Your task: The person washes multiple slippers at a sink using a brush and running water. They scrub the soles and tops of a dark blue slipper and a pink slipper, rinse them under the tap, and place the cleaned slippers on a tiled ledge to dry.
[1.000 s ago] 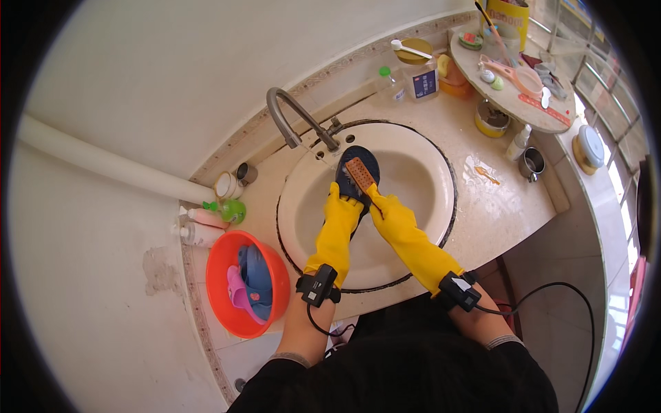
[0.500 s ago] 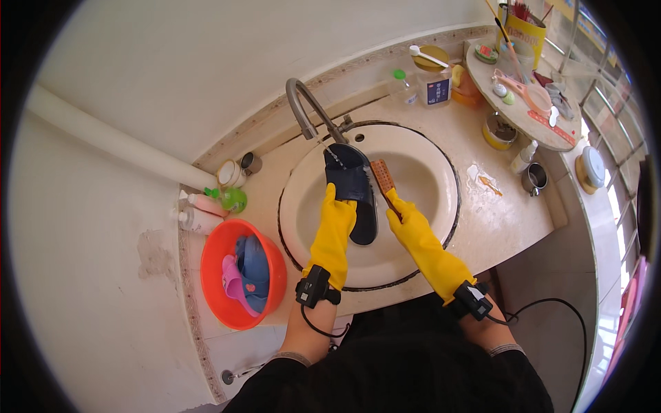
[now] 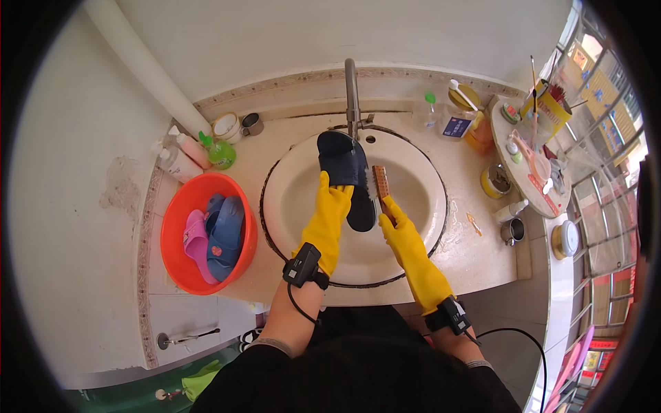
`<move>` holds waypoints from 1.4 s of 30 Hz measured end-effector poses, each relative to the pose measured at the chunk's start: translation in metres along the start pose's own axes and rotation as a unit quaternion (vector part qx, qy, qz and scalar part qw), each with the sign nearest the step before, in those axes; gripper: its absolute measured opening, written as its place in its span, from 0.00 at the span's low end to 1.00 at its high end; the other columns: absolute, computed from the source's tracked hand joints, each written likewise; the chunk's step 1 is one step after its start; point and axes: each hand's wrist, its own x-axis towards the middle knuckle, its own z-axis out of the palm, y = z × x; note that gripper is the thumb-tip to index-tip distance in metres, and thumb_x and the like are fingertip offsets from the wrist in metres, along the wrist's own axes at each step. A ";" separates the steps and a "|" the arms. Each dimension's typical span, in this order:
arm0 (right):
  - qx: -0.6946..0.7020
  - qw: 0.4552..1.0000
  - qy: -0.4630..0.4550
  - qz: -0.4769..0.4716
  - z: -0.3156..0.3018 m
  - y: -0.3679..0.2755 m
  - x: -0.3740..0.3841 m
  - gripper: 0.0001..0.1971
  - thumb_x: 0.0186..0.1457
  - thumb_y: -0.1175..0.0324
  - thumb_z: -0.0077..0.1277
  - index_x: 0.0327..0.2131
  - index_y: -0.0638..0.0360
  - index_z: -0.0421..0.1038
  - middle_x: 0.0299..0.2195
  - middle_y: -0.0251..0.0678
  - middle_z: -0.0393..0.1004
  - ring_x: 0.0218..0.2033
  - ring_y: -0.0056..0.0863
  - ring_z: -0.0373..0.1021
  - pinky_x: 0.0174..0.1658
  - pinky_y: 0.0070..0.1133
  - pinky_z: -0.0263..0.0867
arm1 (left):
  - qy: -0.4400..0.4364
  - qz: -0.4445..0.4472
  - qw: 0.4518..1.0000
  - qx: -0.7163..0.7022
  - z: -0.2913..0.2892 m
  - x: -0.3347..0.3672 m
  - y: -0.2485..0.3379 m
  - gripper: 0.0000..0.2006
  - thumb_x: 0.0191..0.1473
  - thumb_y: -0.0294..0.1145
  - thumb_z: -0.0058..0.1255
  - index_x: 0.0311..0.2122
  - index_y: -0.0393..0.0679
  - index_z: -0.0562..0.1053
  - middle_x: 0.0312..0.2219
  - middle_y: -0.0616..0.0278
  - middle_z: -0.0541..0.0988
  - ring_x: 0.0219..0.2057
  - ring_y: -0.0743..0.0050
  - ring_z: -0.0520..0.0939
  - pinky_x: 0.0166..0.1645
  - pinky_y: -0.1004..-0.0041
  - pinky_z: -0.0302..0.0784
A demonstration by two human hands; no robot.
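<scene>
A dark navy slide slipper is held over the sink, its toe end below the faucet. My left hand, in a yellow rubber glove, grips it by the strap, with fingers tucked under the strap's edge. In my right hand, gloved the same way, is a scrub brush with a wooden back and pale bristles. The bristles face the slipper's right edge, close beside the strap; whether they touch it I cannot tell.
Left of the sink, an orange-red basin holds blue and pink slippers. Behind it stand a green spray bottle, pump bottles and cups. At right are a clear jar, a metal mug and a cluttered round board.
My view has turned, so the sink appears more upright and the basin larger. The brush has rolled onto its side, its bristles now showing toward the slipper. Both hands keep their hold.
</scene>
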 end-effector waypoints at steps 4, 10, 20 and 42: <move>0.056 0.995 0.000 0.085 -0.004 -0.012 -0.014 0.24 0.57 0.67 0.46 0.58 0.49 0.58 0.30 0.27 0.69 0.23 0.14 0.60 0.28 0.12 0.60 | -0.035 0.099 0.963 0.249 -0.008 0.010 -0.007 0.25 0.61 0.40 0.36 0.60 0.43 0.54 0.59 0.56 0.59 0.60 0.62 0.60 0.65 0.64 0.48; 0.042 0.993 0.012 0.109 -0.014 -0.017 -0.028 0.24 0.57 0.68 0.45 0.58 0.50 0.58 0.31 0.30 0.69 0.23 0.15 0.60 0.28 0.13 0.60 | -0.049 -0.048 0.863 -0.500 -0.019 0.016 -0.021 0.26 0.59 0.41 0.38 0.59 0.39 0.56 0.57 0.56 0.63 0.56 0.64 0.66 0.63 0.67 0.52; 0.054 0.991 0.014 0.124 -0.015 -0.018 -0.028 0.24 0.57 0.68 0.45 0.58 0.51 0.57 0.31 0.30 0.69 0.23 0.15 0.60 0.28 0.12 0.60 | 0.046 0.300 0.835 0.460 -0.002 0.008 -0.034 0.24 0.53 0.31 0.45 0.56 0.38 0.61 0.50 0.48 0.70 0.50 0.54 0.72 0.59 0.61 0.60; -0.398 0.895 -0.031 -0.199 -0.048 -0.057 0.054 0.24 0.51 0.67 0.49 0.54 0.39 0.62 0.32 0.37 0.72 0.34 0.36 0.70 0.36 0.28 0.65 | 0.146 0.419 0.600 0.666 -0.011 -0.007 -0.028 0.18 0.54 0.30 0.50 0.48 0.34 0.65 0.39 0.48 0.75 0.38 0.59 0.79 0.40 0.67 0.79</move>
